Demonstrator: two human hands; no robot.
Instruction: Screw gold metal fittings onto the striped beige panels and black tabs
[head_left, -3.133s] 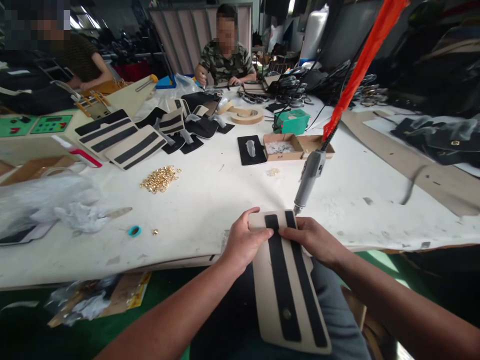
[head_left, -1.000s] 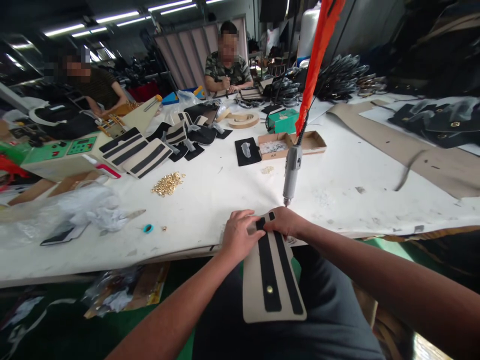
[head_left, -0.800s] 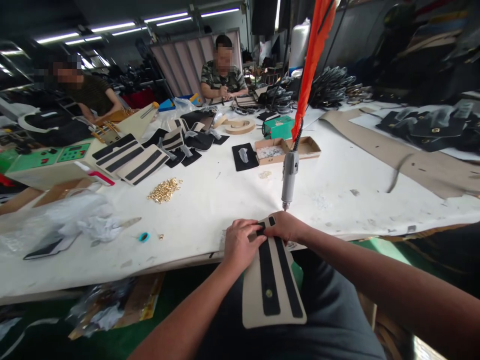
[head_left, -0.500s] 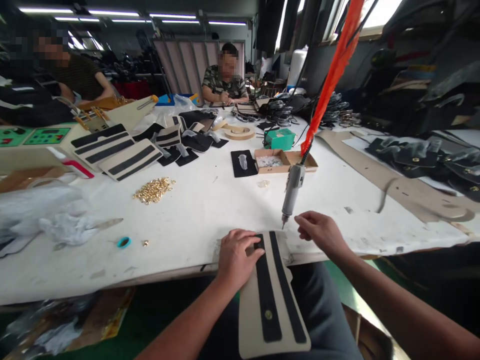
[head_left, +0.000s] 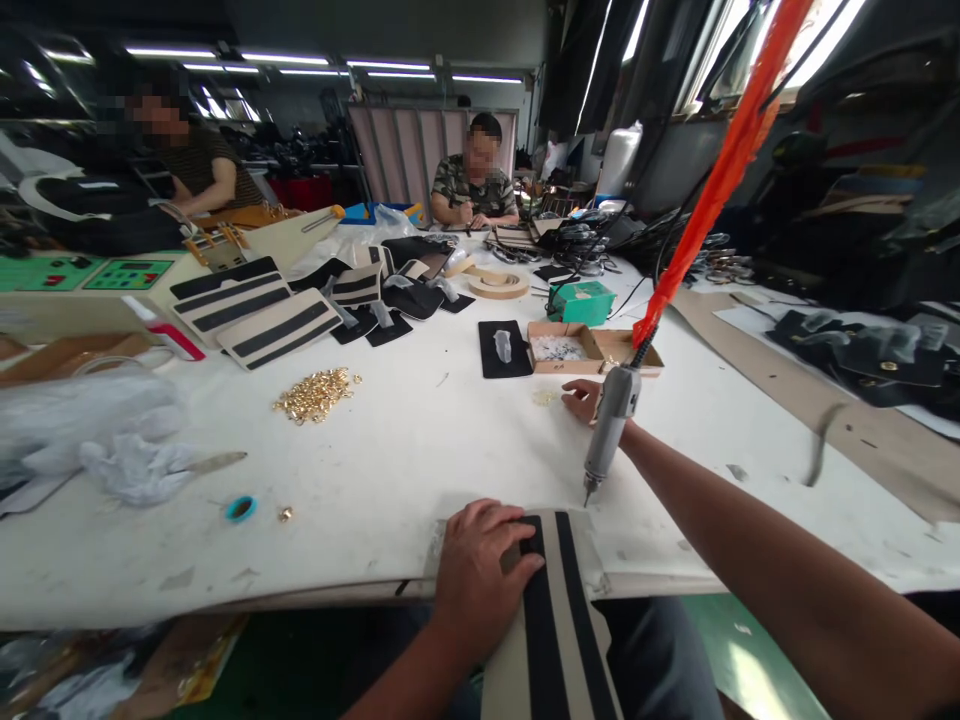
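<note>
My left hand (head_left: 484, 575) presses over the far end of a beige panel with black strips (head_left: 551, 600), with thumb and fingers bent around a spot on one strip. The panel rests on the table's front edge and juts out over my lap. My right hand (head_left: 579, 401) reaches across the table, its fingers apart beside a small pile of pale, clear bits (head_left: 545, 397). Part of this hand is hidden behind a hanging electric screwdriver (head_left: 612, 420). The screwdriver's tip points down just beyond the panel's far right corner.
Cardboard trays (head_left: 564, 348) with small parts stand beside a black piece (head_left: 504, 349) and a green box (head_left: 581, 302). Gold fittings (head_left: 315, 395), a blue ring (head_left: 241, 508) and striped panels (head_left: 281, 328) lie leftward. An orange-wrapped cord (head_left: 705, 210) holds the screwdriver. Two people sit beyond.
My right hand has moved forward from near the screwdriver tip to the pale bits. My left hand stays on the panel. The view has shifted, and the screwdriver hangs at a greater slant.
</note>
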